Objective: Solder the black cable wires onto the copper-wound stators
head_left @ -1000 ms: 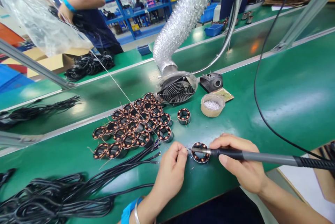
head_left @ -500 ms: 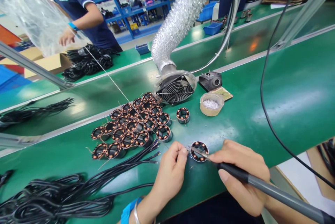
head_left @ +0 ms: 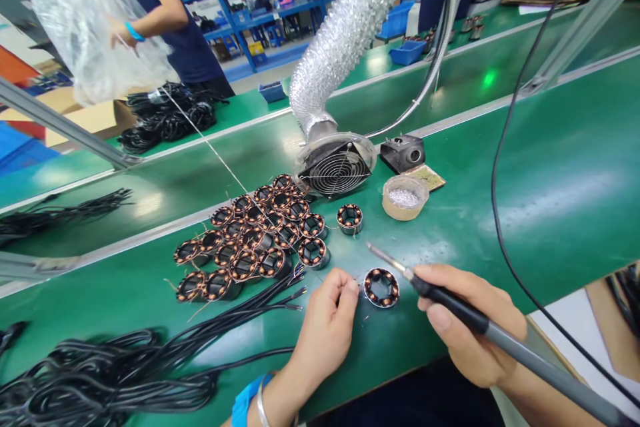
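My right hand [head_left: 470, 320] grips a soldering iron [head_left: 450, 307], its metal tip raised above and left of a copper-wound ring coil [head_left: 381, 288] on the green bench. Just left of that coil, my left hand [head_left: 327, 320] is closed in a pinch; what lies between thumb and finger is too small to make out. Another ring coil [head_left: 349, 218] stands alone farther back. Beside it, to the left, is a group of several similar coils [head_left: 245, 266] with loose wire ends.
Black cables [head_left: 125, 374] lie at the front left. Behind the coils are a fan on a foil duct [head_left: 335, 170], a round tub [head_left: 405, 198] and an iron holder [head_left: 403, 154]. Across the bench, a person [head_left: 175, 34] handles a plastic bag [head_left: 95, 34].
My right hand has lifted the iron tip off the coil, up and away. My left hand stays put. The person opposite has raised the plastic bag, and a light reflection turned from orange to green.
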{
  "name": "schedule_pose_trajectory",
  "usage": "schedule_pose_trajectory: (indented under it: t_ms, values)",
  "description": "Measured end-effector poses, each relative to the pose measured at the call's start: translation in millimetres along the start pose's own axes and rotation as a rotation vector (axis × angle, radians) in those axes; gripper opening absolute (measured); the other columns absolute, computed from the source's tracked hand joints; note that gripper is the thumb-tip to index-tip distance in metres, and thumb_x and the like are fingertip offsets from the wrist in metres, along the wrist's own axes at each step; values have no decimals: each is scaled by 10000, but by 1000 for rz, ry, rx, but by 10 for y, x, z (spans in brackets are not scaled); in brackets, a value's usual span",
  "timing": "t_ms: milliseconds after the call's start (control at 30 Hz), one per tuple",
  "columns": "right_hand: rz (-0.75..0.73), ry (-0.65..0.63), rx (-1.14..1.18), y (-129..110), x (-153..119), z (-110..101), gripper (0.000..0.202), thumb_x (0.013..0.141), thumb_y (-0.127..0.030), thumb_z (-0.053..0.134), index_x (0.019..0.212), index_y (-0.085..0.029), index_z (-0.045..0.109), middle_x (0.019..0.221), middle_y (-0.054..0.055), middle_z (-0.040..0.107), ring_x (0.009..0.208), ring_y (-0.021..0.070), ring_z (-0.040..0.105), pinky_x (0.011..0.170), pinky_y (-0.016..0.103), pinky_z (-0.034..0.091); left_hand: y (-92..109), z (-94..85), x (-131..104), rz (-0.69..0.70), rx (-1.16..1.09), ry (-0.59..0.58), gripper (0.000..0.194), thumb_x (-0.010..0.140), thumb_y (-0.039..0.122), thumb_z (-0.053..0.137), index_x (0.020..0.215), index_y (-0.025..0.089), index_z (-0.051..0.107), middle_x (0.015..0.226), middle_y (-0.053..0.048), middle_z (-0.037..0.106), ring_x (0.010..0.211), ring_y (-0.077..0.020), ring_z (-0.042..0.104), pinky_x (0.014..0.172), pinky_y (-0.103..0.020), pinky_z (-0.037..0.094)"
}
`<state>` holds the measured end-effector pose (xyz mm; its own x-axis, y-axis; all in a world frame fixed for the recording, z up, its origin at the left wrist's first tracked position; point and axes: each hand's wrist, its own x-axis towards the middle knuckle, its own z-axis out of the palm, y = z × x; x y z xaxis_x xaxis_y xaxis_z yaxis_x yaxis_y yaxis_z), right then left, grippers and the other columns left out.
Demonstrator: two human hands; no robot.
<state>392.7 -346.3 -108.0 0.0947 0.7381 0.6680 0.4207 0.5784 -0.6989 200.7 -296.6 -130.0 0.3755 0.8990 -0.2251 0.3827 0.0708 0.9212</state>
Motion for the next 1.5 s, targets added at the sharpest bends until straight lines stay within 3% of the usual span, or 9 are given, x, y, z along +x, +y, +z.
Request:
schedule_pose_trajectory:
  t_ms: [133, 233, 333, 533, 767, 1000, 1167, 1333, 1500]
  values:
    - [55, 43, 26, 96, -79, 99, 487, 892, -55, 528, 1353, -209, 521, 722, -14, 676, 539, 113, 622, 541, 234, 562, 2, -7, 4, -20, -4, -7, 296, 980, 405, 401, 765, 207, 451, 640, 58, 369, 605, -127, 341, 567, -250, 276]
    - [-34, -39, -34, 149, -21, 183, 364, 873, -34, 583, 1192, -208, 604, 855, 9, 731, 662, 117, 675, 654, 235, 579, -5, -27, 2, -41, -42, -34, 307, 983, 422, 411, 767, 207, 456, 634, 57, 380, 595, -123, 343, 552, -243, 267]
    - [-146, -147, -72, 203, 57, 288, 273, 859, -23, 598, 1078, -185, 620, 908, 46, 736, 710, 135, 670, 655, 246, 556, -14, -58, -10, -29, -89, -74, 377, 997, 469, 371, 739, 204, 444, 625, 48, 408, 598, -123, 368, 548, -243, 269]
    - [-338, -231, -187, 301, 58, 440, 244, 927, -92, 489, 1088, -196, 642, 610, -13, 582, 525, 121, 524, 508, 241, 423, 57, -163, -33, 40, -32, -170, 406, 1015, 473, 306, 744, 204, 444, 648, 40, 441, 605, -129, 393, 581, -251, 303]
    - [-191, -176, -153, 232, -41, 333, 261, 881, -41, 547, 1075, -189, 638, 774, 28, 701, 655, 132, 660, 640, 236, 550, 243, -243, -66, 183, 345, -156, 200, 988, 318, 414, 900, 190, 540, 834, -11, 534, 772, -171, 487, 718, -287, 356]
    - [-181, -230, -175, 191, -174, 348, 332, 895, -27, 530, 1187, -165, 601, 847, 55, 711, 756, 163, 688, 705, 271, 578, 124, -192, 7, 21, 0, -186, 307, 953, 423, 457, 770, 181, 506, 696, 25, 477, 629, -117, 412, 590, -236, 341]
    - [-241, -174, -179, 202, -171, 410, 313, 873, -29, 522, 1153, -150, 593, 864, 86, 689, 783, 195, 668, 715, 320, 583, 87, -148, 35, -325, -457, -380, 362, 869, 529, 541, 751, 193, 477, 571, 57, 516, 345, -35, 180, 340, -203, 106]
    - [-208, -72, -181, 206, -123, 433, 341, 819, 30, 560, 1088, -178, 580, 837, 59, 700, 754, 180, 680, 699, 297, 582, 99, -89, 42, -354, -602, -253, 419, 748, 498, 703, 678, 206, 411, 431, 128, 348, 348, -19, 129, 335, -156, 76]
    - [-93, -154, -108, 175, -130, 321, 340, 792, -65, 596, 1109, -173, 541, 887, 56, 686, 729, 181, 632, 669, 319, 561, 101, -70, 46, -361, -585, -166, 444, 711, 514, 723, 662, 205, 409, 431, 141, 300, 359, -14, 124, 343, -148, 87]
